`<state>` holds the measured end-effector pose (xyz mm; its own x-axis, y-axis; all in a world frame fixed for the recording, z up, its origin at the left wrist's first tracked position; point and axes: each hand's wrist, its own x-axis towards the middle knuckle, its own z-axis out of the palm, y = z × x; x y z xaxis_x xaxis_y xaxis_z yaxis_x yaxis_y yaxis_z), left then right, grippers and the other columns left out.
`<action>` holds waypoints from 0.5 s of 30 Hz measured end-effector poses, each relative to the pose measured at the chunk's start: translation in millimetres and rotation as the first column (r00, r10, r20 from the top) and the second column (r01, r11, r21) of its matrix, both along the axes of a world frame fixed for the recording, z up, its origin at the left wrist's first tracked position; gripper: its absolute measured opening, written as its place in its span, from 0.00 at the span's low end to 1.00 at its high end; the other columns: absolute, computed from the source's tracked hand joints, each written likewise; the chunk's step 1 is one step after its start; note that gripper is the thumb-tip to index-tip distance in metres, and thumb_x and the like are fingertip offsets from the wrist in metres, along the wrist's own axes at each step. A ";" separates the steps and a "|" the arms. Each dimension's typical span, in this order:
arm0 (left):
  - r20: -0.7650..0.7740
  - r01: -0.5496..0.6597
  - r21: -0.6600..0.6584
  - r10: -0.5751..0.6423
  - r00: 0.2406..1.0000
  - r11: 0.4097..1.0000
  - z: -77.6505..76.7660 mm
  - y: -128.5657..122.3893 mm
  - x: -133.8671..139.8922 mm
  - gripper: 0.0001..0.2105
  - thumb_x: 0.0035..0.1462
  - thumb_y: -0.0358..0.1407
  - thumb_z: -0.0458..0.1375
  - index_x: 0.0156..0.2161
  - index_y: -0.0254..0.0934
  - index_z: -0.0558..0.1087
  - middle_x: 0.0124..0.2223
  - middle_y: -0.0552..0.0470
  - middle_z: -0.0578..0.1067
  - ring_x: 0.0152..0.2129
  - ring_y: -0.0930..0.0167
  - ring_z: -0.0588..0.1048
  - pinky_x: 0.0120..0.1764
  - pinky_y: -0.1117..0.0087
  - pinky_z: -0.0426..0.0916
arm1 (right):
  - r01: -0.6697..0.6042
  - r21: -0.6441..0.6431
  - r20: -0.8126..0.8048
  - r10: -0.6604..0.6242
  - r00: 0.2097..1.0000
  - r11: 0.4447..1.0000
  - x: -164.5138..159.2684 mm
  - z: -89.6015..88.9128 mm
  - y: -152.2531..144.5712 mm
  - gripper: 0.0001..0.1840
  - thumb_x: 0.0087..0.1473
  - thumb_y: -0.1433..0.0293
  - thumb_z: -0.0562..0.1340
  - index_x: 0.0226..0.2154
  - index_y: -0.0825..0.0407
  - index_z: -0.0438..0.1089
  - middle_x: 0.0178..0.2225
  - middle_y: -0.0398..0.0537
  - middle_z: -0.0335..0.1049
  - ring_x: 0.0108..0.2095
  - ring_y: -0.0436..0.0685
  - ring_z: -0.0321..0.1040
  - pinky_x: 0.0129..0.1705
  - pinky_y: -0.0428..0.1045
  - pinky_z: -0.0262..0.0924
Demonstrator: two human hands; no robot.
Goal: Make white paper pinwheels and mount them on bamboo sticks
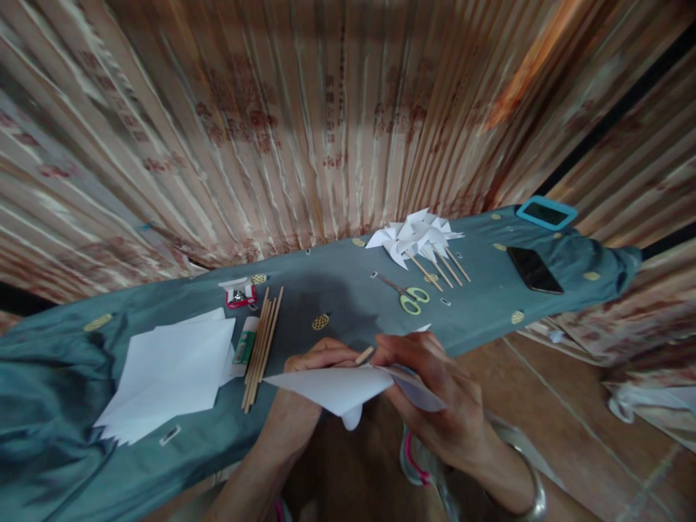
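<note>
Closely together, the left hand [312,359] and right hand [440,388] grip curled white paper [331,386];
a wooden stick [364,355] shows between them; pinwheels [416,236] and scissors [407,295] lie beyond.

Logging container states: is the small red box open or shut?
Open. The red box has its flap up, shiny metal pieces showing inside.

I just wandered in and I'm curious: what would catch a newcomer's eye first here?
Probably the curled white paper held between the left hand and the right hand, low in the centre. Next come the white pinwheels on sticks, lying right of centre on the blue-green cloth, just beyond the green-handled scissors.
</note>
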<state>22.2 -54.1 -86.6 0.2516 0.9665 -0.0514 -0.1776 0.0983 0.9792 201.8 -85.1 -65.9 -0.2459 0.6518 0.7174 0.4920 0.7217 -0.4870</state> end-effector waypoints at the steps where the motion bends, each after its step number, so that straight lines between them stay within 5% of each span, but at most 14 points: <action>1: -0.002 -0.006 -0.014 0.006 1.000 1.000 1.0 0.1 0.5 0.03 0.45 0.35 0.66 0.27 0.41 0.82 0.29 0.50 0.75 0.28 0.70 0.71 0.32 0.72 0.63 | -0.009 0.002 -0.001 0.009 1.000 1.000 -0.1 0.0 -0.1 0.38 0.48 0.87 0.57 0.60 0.50 0.56 0.38 0.46 0.73 0.38 0.55 0.68 0.40 0.54 0.64; 15: 0.027 -0.052 -0.032 0.052 0.998 0.998 6.2 1.5 1.0 0.03 0.41 0.33 0.67 0.26 0.41 0.82 0.27 0.51 0.75 0.27 0.70 0.72 0.31 0.71 0.64 | -0.023 -0.047 0.006 0.023 1.000 0.999 1.2 -1.4 -3.4 0.36 0.51 0.84 0.57 0.61 0.48 0.55 0.40 0.48 0.74 0.39 0.58 0.69 0.40 0.56 0.66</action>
